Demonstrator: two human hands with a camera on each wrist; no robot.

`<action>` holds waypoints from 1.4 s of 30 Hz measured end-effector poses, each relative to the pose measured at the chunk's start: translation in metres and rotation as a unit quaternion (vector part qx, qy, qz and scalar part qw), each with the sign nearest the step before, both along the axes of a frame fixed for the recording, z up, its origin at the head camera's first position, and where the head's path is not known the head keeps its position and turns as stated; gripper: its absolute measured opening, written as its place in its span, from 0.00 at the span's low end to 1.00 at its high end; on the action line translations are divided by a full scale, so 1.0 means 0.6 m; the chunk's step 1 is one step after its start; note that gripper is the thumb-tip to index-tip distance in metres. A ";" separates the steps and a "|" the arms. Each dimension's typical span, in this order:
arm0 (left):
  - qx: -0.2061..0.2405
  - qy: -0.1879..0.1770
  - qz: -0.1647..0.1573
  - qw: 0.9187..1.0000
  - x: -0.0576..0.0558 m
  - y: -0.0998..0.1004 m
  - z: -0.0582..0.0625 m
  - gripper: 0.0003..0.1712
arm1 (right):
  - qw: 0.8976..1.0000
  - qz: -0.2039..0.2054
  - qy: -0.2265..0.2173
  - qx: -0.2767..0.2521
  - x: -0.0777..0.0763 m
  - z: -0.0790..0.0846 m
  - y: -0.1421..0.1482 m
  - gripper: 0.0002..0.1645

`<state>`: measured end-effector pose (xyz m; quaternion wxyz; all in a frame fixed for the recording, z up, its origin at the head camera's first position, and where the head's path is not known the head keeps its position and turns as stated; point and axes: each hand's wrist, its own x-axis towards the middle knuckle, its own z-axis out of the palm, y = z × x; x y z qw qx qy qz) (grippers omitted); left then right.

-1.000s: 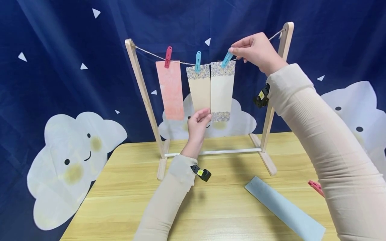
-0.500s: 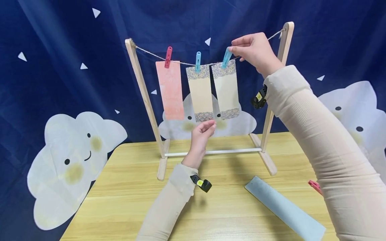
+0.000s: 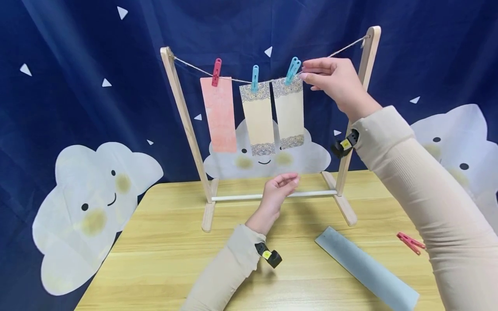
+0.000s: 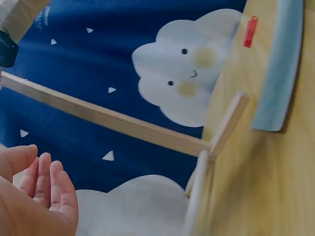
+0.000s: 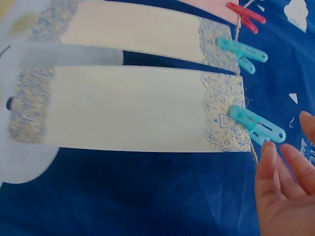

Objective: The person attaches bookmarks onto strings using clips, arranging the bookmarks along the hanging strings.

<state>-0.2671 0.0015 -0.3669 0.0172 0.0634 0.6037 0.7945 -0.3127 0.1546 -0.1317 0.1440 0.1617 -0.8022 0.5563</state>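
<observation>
Three paper strips hang from a string [image 3: 347, 48]: a pink strip [image 3: 220, 116], a cream strip with patterned ends [image 3: 257, 121] and a paler patterned strip [image 3: 289, 114]. A red clothespin [image 3: 216, 72] grips the pink one. Blue clothespins hold the others: one on the cream strip [image 3: 254, 79], one on the paler strip [image 3: 292, 71]. Just right of that last clothespin is my right hand [image 3: 334, 84], fingers loosely bent and nothing between them; the right wrist view shows the fingertips [image 5: 268, 152] close by it. My left hand [image 3: 274, 196], holding nothing, hovers below the strips with relaxed fingers.
The string runs between two posts of a wooden frame [image 3: 187, 125] on the table [image 3: 163, 259]. A light blue strip [image 3: 367, 268] lies front right, with a red clothespin [image 3: 410, 242] beyond it. A dark blue curtain with clouds [image 3: 97, 216] hangs behind.
My right hand has let go of the blue clothespin and moved slightly right and down. My left hand has left the strips' lower ends, moving down and right. The paler strip swung, then hung straighter.
</observation>
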 end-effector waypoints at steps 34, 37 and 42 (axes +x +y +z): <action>-0.174 0.067 -0.189 0.964 0.065 0.065 -0.097 0.10 | 0.995 -0.007 -0.081 0.049 0.160 -0.366 0.246 0.15; -0.179 0.068 -0.221 0.956 0.064 0.067 -0.098 0.12 | 0.995 0.007 -0.091 0.043 0.166 -0.383 0.261 0.15; -0.188 0.055 -0.281 0.939 0.062 0.072 -0.095 0.15 | 0.993 0.012 -0.103 0.055 0.180 -0.407 0.288 0.16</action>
